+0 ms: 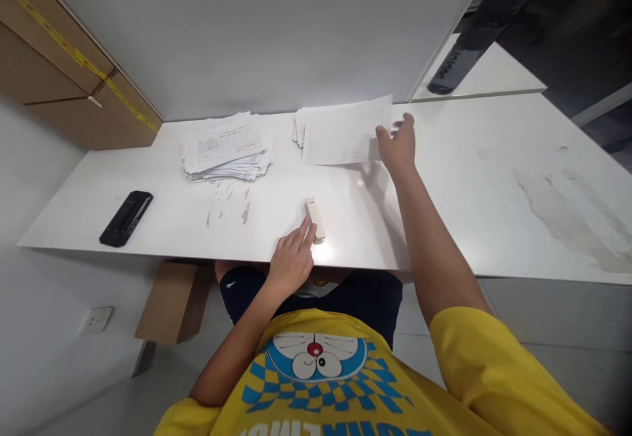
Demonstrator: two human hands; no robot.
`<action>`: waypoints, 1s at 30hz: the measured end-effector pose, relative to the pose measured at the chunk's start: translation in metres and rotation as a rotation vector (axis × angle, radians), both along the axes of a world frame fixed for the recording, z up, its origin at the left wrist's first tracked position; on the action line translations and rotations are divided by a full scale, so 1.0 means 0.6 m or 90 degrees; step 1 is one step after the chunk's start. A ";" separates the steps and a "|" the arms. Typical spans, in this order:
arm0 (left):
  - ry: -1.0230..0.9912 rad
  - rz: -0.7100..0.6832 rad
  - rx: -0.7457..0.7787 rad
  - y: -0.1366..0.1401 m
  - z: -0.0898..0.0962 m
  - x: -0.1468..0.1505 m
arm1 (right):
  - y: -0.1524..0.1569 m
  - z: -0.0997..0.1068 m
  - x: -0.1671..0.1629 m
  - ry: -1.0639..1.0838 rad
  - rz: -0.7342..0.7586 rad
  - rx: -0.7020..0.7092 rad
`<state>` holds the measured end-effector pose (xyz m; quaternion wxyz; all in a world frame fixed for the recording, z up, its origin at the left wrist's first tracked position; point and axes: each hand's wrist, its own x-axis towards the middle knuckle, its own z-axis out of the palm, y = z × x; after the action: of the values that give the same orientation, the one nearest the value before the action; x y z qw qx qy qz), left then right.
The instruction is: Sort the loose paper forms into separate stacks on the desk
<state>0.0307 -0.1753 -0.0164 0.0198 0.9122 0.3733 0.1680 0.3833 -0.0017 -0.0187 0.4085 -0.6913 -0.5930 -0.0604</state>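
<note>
On desk (pixel 459 192), left hand (pixel 292 260) touches cream stapler (pixel 313 211), loosely spread; right hand (pixel 399 148) at paper sheet (pixel 343 132), pinch we cannot tell. Sheet handling, seemingly; next move needs steadiness.

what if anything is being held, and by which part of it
The right hand seems to hold a sheet of paper by its right edge; the left hand only touches the stapler.

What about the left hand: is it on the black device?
No, the left hand touches the cream object, well apart from the black device.
</note>
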 end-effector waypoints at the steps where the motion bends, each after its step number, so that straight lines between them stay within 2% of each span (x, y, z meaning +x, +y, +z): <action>1: -0.006 -0.001 0.005 0.000 0.002 0.000 | 0.002 -0.003 -0.001 -0.029 -0.012 -0.008; 5: -0.034 0.006 0.006 0.001 0.008 0.003 | -0.036 -0.028 -0.063 -0.065 -0.020 -0.109; 8: -0.073 0.031 -0.081 -0.002 0.012 0.003 | -0.051 -0.053 -0.105 -0.091 0.033 -0.218; 11: -0.119 0.063 -0.165 0.019 0.019 -0.007 | -0.037 -0.067 -0.095 -0.090 0.025 -0.250; 14: -0.156 0.158 -0.106 0.102 0.035 -0.034 | -0.020 -0.063 -0.057 -0.106 0.014 -0.206; 18: -0.177 0.321 -0.009 0.294 0.071 -0.090 | -0.025 -0.042 -0.033 -0.096 0.040 -0.125; 20: -0.138 0.358 -0.007 0.381 0.080 -0.118 | -0.032 -0.035 -0.036 -0.066 0.038 -0.096; 22: -0.092 0.348 -0.022 0.438 0.075 -0.139 | -0.034 -0.033 -0.040 -0.032 0.031 -0.092; 24: -0.095 0.336 -0.017 0.461 0.060 -0.150 | -0.030 -0.036 -0.040 -0.003 0.025 -0.108; 27: -0.142 0.330 0.015 0.455 0.039 -0.152 | -0.024 -0.043 -0.035 0.015 0.024 -0.117; 30: -0.228 0.411 0.043 0.437 0.033 -0.151 | -0.025 -0.043 -0.035 0.005 0.014 -0.093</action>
<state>-0.0600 0.0872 0.0032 0.0005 0.7038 0.6268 0.3344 0.3623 -0.0168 -0.0447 0.3602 -0.7131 -0.6014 -0.0097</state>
